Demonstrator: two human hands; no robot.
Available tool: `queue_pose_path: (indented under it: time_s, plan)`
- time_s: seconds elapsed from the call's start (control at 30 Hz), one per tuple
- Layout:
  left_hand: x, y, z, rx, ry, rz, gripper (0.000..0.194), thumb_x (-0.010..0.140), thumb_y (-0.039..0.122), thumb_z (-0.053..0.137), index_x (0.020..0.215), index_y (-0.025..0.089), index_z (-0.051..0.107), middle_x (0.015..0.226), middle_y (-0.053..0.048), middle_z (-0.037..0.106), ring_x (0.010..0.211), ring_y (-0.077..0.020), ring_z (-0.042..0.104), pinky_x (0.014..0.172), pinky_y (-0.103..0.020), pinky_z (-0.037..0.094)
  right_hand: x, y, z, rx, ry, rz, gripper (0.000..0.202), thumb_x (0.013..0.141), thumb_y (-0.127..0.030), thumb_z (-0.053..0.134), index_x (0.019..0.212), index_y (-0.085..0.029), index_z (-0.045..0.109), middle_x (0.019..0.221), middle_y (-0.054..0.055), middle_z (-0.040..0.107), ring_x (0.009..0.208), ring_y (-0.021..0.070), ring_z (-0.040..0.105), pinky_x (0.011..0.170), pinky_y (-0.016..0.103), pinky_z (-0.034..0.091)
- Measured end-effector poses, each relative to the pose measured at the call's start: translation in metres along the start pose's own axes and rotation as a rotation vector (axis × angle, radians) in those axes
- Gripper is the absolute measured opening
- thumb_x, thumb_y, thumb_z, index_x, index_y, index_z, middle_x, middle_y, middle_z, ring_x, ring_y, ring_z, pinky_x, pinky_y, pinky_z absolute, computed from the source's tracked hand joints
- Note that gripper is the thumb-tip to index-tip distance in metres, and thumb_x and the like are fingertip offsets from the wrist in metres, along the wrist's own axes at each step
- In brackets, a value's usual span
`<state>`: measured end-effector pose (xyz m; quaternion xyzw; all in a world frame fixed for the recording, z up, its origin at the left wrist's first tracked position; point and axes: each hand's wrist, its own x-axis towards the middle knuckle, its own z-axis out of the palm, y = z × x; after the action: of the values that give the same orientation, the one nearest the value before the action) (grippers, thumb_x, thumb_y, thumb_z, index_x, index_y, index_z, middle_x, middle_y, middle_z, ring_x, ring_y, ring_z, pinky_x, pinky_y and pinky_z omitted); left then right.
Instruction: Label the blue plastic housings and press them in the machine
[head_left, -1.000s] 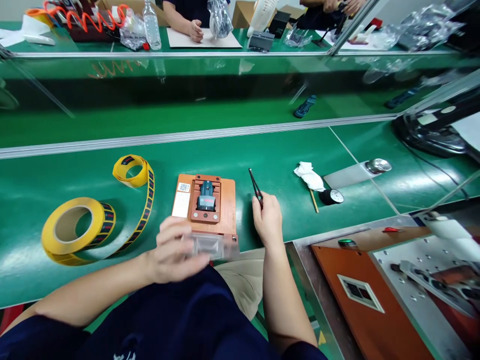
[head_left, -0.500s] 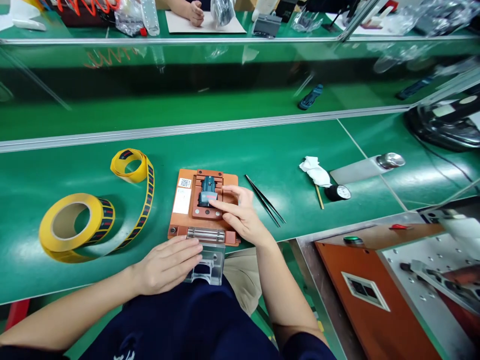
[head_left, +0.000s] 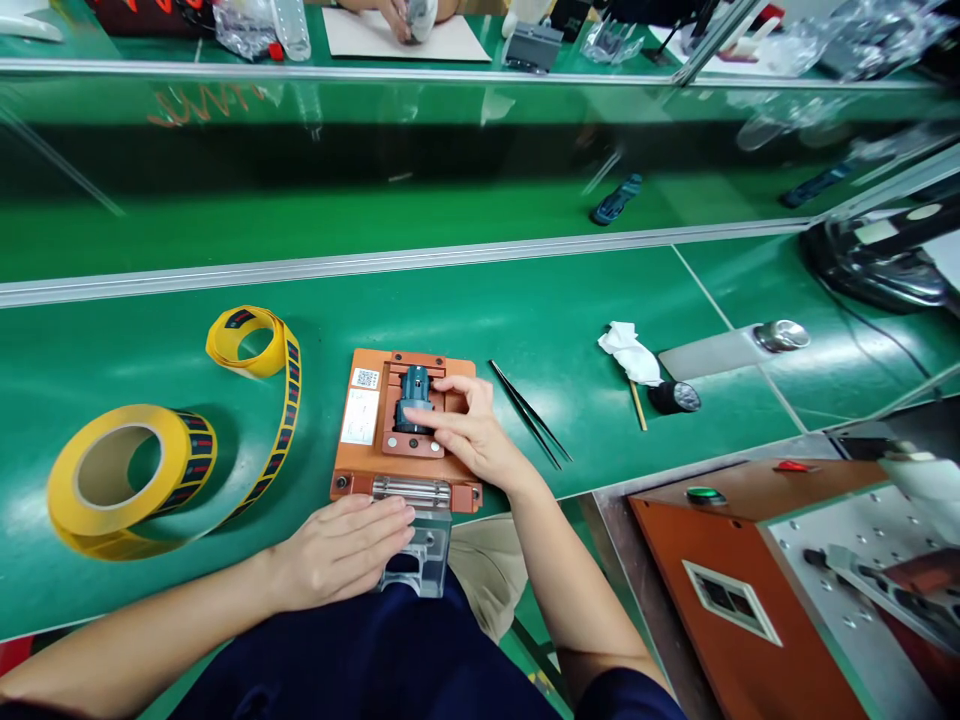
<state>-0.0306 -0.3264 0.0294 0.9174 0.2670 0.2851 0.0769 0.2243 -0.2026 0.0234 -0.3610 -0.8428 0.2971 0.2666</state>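
A dark blue tool housing lies in the recess of an orange-brown fixture. The index finger of my right hand rests across the housing's lower part, and the other fingers are spread over the fixture's right side. My left hand lies flat, fingers stretched out, on the hinged clear plastic cover, which is folded down toward my body. Black tweezers lie just right of the fixture. Left of it, a yellow roll of labels stands with its strip trailing to a smaller coil.
Farther right are a white cloth on a stick, a small black round container and a bottle with a metal cap. A blue tool lies beyond the metal rail. Across the bench, a co-worker's hands hold a wrapped item.
My right index finger has slid left across the housing. My left hand stays on the clear cover. The co-worker's hand has moved to the wrapped item. The view has shifted slightly.
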Motion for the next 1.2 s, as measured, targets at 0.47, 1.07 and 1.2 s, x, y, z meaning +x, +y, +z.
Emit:
queue_pose_path:
  time_s: [0.47,1.07,1.2]
  plan:
    - [0.026,-0.004,-0.020,-0.057,0.286,-0.123,0.050,0.090,0.008,0.061,0.139,0.020,0.056,0.125,-0.011,0.070,0.124,-0.0253,0.062,0.115,-0.049,0.043,0.023,-0.031,0.003,-0.083,0.160,0.301,0.048,0.078,-0.057,0.075,0.102,-0.019,0.059,0.104,0.009,0.059,0.101,0.0269,0.058,0.086,0.043,0.054]
    - [0.180,-0.034,-0.023,-1.445,0.460,-0.772,0.041,0.077,0.039,0.085,0.110,0.017,0.073,0.119,-0.013,0.072,0.104,-0.0239,0.070,0.088,-0.031,0.059,-0.016,-0.074,-0.035,0.774,0.404,0.370,0.036,0.089,-0.052,0.063,0.105,-0.021,0.056,0.086,0.001,0.062,0.064,0.0117,0.058,0.057,0.024,0.047]
    - [0.183,-0.031,-0.017,-1.482,0.432,-0.726,0.040,0.080,0.039,0.083,0.112,0.018,0.073,0.119,-0.013,0.072,0.101,-0.0241,0.071,0.086,-0.032,0.059,-0.011,-0.078,-0.025,1.011,0.548,0.418,0.035,0.088,-0.054,0.064,0.092,-0.022,0.051,0.071,-0.006,0.049,0.049,0.0046,0.033,0.043,0.016,0.023]
